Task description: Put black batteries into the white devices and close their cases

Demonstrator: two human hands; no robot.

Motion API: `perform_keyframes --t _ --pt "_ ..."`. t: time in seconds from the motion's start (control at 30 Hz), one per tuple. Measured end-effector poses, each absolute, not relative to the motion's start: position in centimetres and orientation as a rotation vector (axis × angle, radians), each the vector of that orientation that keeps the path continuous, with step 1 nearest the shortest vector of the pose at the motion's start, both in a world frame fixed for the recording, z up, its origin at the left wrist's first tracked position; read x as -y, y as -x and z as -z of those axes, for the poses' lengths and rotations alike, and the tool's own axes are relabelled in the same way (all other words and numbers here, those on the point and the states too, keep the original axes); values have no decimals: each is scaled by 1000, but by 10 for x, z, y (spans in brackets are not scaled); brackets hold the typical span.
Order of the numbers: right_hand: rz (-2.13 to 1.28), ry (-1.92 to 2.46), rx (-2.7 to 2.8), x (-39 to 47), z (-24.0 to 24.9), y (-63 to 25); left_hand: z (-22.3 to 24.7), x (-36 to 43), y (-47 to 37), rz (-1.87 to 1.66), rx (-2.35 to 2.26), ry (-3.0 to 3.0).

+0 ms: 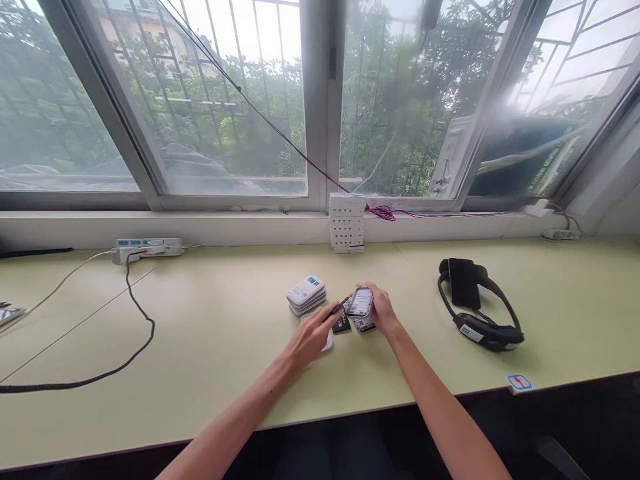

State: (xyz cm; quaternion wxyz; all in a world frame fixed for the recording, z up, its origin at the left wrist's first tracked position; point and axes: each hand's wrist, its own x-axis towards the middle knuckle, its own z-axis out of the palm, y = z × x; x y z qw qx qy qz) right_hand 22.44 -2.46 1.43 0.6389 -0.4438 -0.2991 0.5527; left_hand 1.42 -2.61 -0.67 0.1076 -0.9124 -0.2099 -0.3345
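Observation:
My left hand [313, 333] is closed on a thin dark piece seen edge-on, which looks like a black battery [342, 305]. My right hand [383, 310] grips a small rounded pocket device [361, 302], its cover off and a labelled inside facing up. Under it lies another open device [365, 325]. Between the hands, a flat black battery [342, 323] with white print rests on the table. A white cover [329, 343] shows partly beneath my left hand. Just beyond that hand stands a stack of white rounded devices [306, 293].
White boxes [347, 223] are piled against the window ledge. A black headset [487, 333] with a phone-like slab lies to the right. On the left are a power strip [150, 248] and a dark cable [150, 333]. A small sticker [521, 382] marks the table's front edge.

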Motion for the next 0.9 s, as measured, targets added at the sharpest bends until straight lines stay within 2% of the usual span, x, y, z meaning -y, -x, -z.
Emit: perform_keyframes --t 0.27,0.8,0.9 --pt "-839 1307 847 8 8 -245 -5 33 -20 686 640 2733" --pt "-718 1421 1196 4 19 -248 -7 26 -22 814 638 3101" --pt "-699 1429 1214 4 19 -249 -10 21 -16 983 688 2975"
